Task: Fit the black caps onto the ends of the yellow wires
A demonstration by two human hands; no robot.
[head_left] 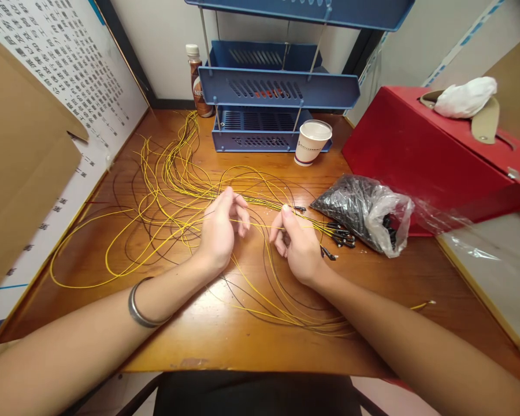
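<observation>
Closest to the near edge of the desk [225, 352] both forearms come in, the left one wearing a grey bangle [139, 309]. The left hand [219, 231] sits about mid-desk with its fingers curled narrow, pinching a yellow wire [260, 225] that runs straight across to the right hand [297, 242], which is also closed in a pinch on that same wire, thumb tip up. So the wire is stretched between the two hands, held at both ends of that short span. Under and around them is a big loose tangle of yellow and dark wires [164, 190] spreading toward the left edge and the far left corner, honestly can't tell where any single one ends. Just right of the right hand lie small black connectors [340, 236], spilling from a clear plastic bag [366, 214] full of them. Further back by the far edge: a paper cup [312, 141], a blue tray rack [277, 95] cut off at the top, and a brown bottle [198, 84]. A red box [433, 150] takes up the right side.
</observation>
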